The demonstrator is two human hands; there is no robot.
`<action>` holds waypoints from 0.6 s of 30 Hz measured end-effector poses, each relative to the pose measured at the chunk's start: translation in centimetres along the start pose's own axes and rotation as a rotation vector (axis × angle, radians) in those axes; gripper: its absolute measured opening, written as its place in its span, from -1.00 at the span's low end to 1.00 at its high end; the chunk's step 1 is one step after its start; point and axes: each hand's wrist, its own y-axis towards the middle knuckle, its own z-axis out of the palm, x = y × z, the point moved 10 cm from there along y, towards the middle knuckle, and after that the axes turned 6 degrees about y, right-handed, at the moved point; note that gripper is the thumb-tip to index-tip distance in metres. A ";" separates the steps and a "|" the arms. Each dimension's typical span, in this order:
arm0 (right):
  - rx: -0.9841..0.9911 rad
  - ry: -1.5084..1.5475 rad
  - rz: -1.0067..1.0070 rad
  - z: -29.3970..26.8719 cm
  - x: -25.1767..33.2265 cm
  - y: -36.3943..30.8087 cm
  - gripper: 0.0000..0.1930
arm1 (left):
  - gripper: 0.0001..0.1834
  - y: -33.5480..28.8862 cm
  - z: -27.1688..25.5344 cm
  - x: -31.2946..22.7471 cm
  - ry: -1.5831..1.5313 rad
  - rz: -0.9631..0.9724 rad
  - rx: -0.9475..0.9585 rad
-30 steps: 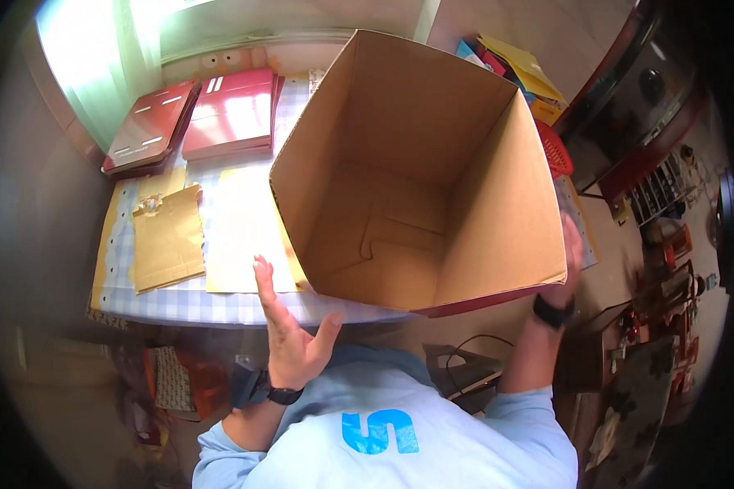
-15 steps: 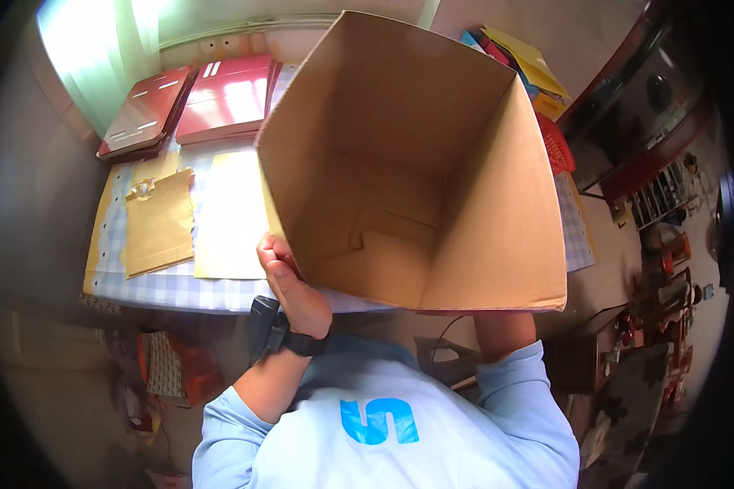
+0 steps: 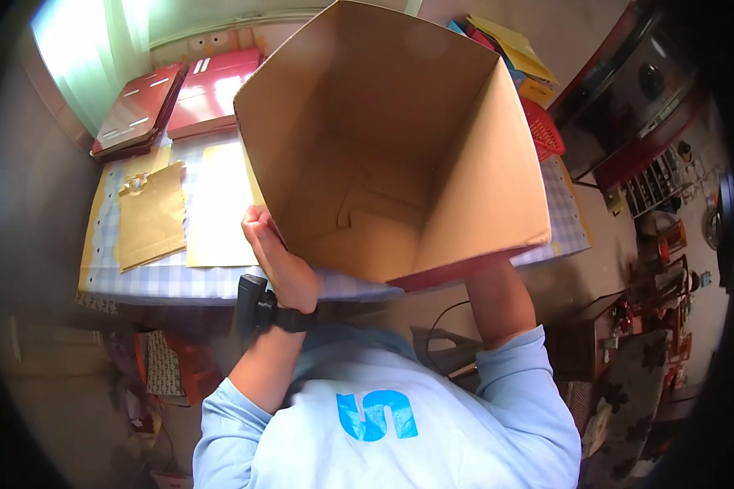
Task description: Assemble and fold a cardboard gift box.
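A large, deep cardboard box (image 3: 383,155), brown inside with a dark red outer face, is tilted with its open top toward me. Some creased flaps or folds show at its bottom. My left hand (image 3: 276,257) grips the box's near left side, fingers curled at its edge, with a black device strapped on the wrist. My right forearm (image 3: 501,301) reaches beneath the near right edge of the box, which hides that hand and its fingers. Left of the box lie a torn-edged brown paper envelope (image 3: 152,216) and a pale yellow sheet (image 3: 220,208).
A blue-and-white checked cloth (image 3: 171,285) covers the table. Two stacks of red folders, a left stack (image 3: 139,110) and a right stack (image 3: 208,94), stand at the back left. Behind the box at right are a red basket (image 3: 541,129) and yellow folders (image 3: 522,53).
The box has shifted slightly left and away, tipping so its dark red near side shows more. Both my arms have moved with it, and the right forearm now reaches farther under.
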 end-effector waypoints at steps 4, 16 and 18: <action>-0.014 0.007 -0.009 -0.4 -1.0 1.4 -0.75 | -0.29 0.5 -0.8 -0.7 0.156 0.044 0.070; 0.387 -0.854 -0.310 1.7 3.9 -13.7 -0.74 | -0.50 -8.5 3.1 -9.9 0.750 0.891 0.628; 0.384 -0.951 -0.417 2.8 3.5 -14.6 -0.69 | -0.52 -9.6 6.5 -8.0 0.869 0.866 0.878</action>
